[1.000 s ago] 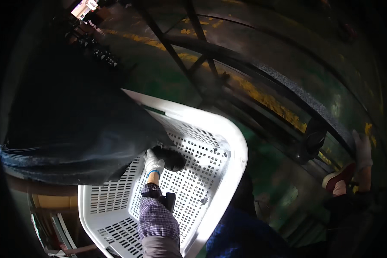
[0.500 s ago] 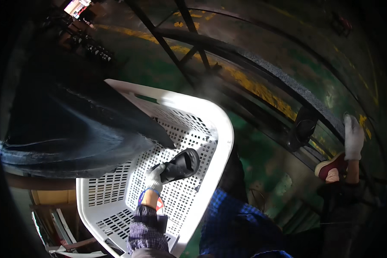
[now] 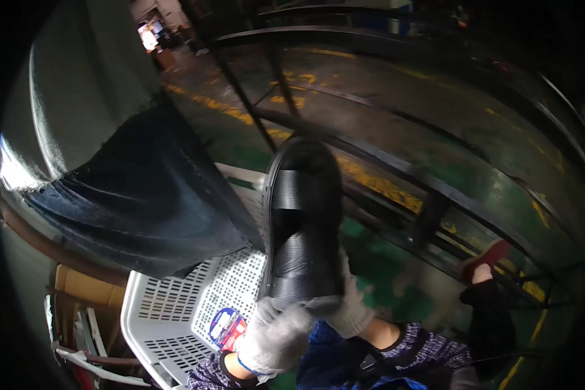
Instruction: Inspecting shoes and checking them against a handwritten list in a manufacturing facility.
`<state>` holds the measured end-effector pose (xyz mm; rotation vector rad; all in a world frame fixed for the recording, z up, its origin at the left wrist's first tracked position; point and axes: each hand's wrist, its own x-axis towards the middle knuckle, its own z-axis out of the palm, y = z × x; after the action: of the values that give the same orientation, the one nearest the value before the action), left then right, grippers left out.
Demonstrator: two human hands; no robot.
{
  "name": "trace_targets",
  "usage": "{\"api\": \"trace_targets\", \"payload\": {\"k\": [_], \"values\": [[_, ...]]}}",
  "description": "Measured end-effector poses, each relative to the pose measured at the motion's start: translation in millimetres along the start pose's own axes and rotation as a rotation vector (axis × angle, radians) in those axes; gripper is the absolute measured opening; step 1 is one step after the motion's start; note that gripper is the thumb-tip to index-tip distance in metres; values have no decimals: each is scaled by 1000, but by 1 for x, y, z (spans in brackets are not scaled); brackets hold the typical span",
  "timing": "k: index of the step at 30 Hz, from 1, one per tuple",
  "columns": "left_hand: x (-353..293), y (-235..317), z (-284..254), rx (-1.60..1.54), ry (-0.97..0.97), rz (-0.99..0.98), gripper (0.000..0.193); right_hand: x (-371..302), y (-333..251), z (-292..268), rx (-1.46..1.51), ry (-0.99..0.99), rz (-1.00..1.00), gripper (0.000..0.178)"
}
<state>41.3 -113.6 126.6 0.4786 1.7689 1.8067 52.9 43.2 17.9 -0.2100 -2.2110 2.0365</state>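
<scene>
A black sandal (image 3: 296, 253) with wide straps stands toe-up in front of me, close to the camera. My left hand (image 3: 276, 335), in a whitish knit glove, is closed on its heel end. My right hand (image 3: 352, 302), gloved the same way, grips the sandal's lower right side; part of its fingers is hidden behind the sandal. Behind and left of my hands is a white perforated plastic basket (image 3: 131, 305), with a round blue and red label (image 3: 226, 328) inside it.
Dark cloth (image 3: 169, 201) hangs over the basket's far left side. A dark metal rail frame (image 3: 383, 156) runs across the right, with a blurred black object (image 3: 427, 218) on it. My foot in a red shoe (image 3: 487, 257) is beside the rail. Cardboard (image 3: 84, 289) lies at the lower left.
My left hand has lifted the sandal out of the basket toward the camera. My right hand has come from the rail to the sandal. The view has tilted up.
</scene>
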Motion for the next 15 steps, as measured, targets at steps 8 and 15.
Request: {"api": "trace_targets", "payload": {"k": [8, 15], "values": [[8, -42, 49, -106, -491, -279, 24, -51, 81, -92, 2064, -424, 391, 54], [18, -84, 58, -203, -51, -334, 33, -84, 86, -97, 2005, -589, 437, 59]]}}
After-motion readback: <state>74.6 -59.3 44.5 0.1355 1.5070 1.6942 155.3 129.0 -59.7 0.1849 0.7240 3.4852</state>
